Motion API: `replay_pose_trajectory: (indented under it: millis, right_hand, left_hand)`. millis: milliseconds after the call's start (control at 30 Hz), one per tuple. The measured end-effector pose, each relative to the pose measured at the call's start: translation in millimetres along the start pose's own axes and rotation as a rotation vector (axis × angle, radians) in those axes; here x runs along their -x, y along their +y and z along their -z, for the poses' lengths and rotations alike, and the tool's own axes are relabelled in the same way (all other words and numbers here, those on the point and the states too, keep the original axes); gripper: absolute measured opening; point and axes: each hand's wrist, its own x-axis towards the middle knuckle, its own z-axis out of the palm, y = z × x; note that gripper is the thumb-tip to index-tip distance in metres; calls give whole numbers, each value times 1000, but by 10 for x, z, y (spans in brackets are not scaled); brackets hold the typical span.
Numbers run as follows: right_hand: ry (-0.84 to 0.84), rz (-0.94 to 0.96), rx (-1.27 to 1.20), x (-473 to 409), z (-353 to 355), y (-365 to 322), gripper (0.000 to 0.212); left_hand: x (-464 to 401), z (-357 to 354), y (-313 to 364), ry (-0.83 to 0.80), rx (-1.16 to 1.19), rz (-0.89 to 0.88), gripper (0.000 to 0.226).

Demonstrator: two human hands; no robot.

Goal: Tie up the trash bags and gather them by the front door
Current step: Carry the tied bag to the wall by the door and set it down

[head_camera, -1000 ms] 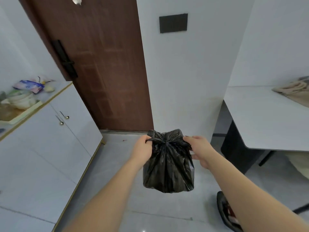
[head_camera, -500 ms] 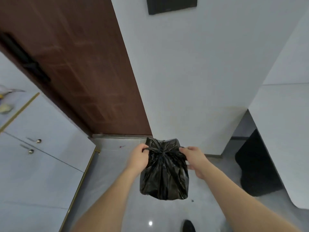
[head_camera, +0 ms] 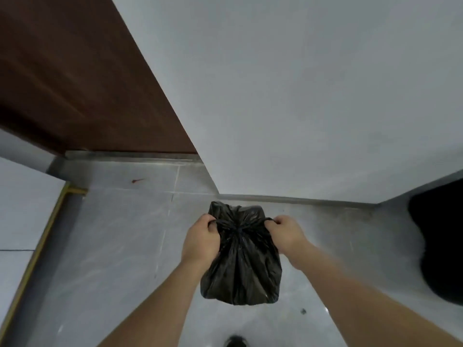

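A small black trash bag [head_camera: 241,269] hangs in front of me above the grey tiled floor, its top gathered into a knot at the middle. My left hand [head_camera: 200,240] grips the bag's left ear with curled fingers. My right hand [head_camera: 285,232] grips the right ear the same way, and the two ears are stretched apart from the knot. The brown front door [head_camera: 75,78] stands at the upper left, its sill just beyond the bag.
A white wall [head_camera: 300,96] meets the floor right behind the bag. A white cabinet with a gold edge strip [head_camera: 32,256] runs along the left. A dark table base [head_camera: 441,241] stands at the right. The tip of a dark shoe [head_camera: 235,341] shows at the bottom.
I have moved closer to the door and the view has tipped down toward the floor. Both hands keep their grip on the bag's ears, and the bag hangs lower, nearer the wall.
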Motion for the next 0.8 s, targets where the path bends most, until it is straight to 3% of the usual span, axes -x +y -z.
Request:
replay_pose_trajectory:
  millis: [200,400,533,667,800]
  right_hand:
    - [-17,-7,127,-1767,-689,1008,26]
    - [48,-1,55,-2674,-1063,1309,18]
    - [117,18,9,-2804,-1107,1386,16]
    - [107,-36,-98,-2584,-1029,1420,33]
    - [109,-16,37,-2133,-852,1259,45]
  left_hand:
    - [-1413,-1328,-1119,-42,-21,47,26]
    - [-2253,-1870,-1466,4,-61,24,20]
    - [-2388,-2050,-1486,1,-68,10,19]
    - [-2242,-2010,-1405,-30,-90,42,17]
    - [-1941,-1704,-1176,-71,-69,161,54]
